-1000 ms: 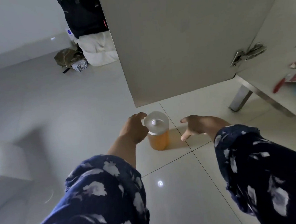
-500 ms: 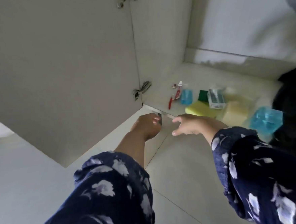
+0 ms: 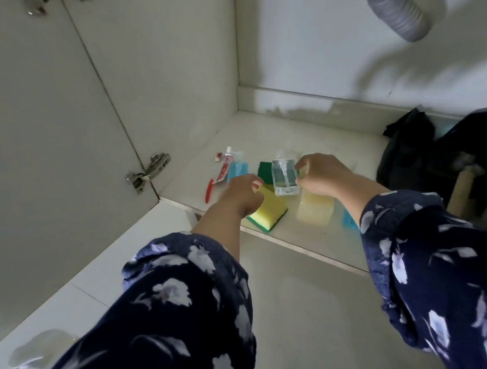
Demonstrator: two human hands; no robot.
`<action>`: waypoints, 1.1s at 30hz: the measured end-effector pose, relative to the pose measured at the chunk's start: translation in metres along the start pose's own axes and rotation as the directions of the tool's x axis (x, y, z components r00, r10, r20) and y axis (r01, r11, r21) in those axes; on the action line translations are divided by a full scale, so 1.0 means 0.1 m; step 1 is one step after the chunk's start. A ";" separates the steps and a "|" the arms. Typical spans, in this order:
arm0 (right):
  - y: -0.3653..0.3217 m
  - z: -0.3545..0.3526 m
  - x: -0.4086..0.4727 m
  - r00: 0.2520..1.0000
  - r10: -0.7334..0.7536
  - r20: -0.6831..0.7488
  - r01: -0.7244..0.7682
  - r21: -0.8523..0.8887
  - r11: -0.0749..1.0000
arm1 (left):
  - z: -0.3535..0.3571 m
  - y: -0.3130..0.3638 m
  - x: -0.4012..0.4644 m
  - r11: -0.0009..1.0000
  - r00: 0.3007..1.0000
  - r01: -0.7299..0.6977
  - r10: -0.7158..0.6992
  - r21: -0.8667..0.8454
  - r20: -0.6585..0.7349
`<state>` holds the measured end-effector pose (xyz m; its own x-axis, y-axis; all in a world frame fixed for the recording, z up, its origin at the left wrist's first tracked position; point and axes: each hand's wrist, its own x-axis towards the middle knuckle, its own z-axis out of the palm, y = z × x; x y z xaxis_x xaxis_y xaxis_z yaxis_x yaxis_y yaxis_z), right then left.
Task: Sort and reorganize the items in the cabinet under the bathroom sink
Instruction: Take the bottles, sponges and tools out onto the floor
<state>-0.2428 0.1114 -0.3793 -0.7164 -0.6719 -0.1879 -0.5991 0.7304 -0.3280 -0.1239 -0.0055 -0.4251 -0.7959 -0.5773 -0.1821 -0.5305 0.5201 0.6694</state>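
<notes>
A clear square bottle (image 3: pixel 285 178) stands near the front of the cabinet floor (image 3: pixel 299 128). My right hand (image 3: pixel 324 175) is against its right side, thumb at the top corner and fingers curled round it. My left hand (image 3: pixel 241 194) hovers just left of the bottle with fingers apart, holding nothing, over a yellow and green sponge (image 3: pixel 268 212). A green sponge (image 3: pixel 264 170) lies behind it. Further left are a blue packet (image 3: pixel 237 169), a red and white toothpaste tube (image 3: pixel 225 167) and a red toothbrush (image 3: pixel 209 191). A pale yellow container (image 3: pixel 315 211) lies under my right wrist.
The cabinet door (image 3: pixel 46 140) stands open on the left, its hinge (image 3: pixel 149 173) at the cabinet edge. A grey drain hose (image 3: pixel 397 9) hangs at the top right. A black bag (image 3: pixel 436 153) fills the right side. A blue item (image 3: pixel 349 220) peeks out beside my right sleeve.
The view swung from the floor, where both hands flanked an orange bottle, into the cabinet. Both hands moved forward over the shelf, and my right hand reached the clear bottle.
</notes>
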 end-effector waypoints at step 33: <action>0.18 0.13 0.06 0.945 0.315 0.085 -0.322 0.093 0.942 | 0.27 0.36 0.50 0.994 0.955 0.083 -0.100 -0.070 -0.278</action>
<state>-0.2531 0.1192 -0.3987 -0.8354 -0.4157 -0.3597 -0.3006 0.8933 -0.3342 -0.1909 0.0007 -0.4293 -0.6265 -0.7784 -0.0407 -0.5732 0.4247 0.7008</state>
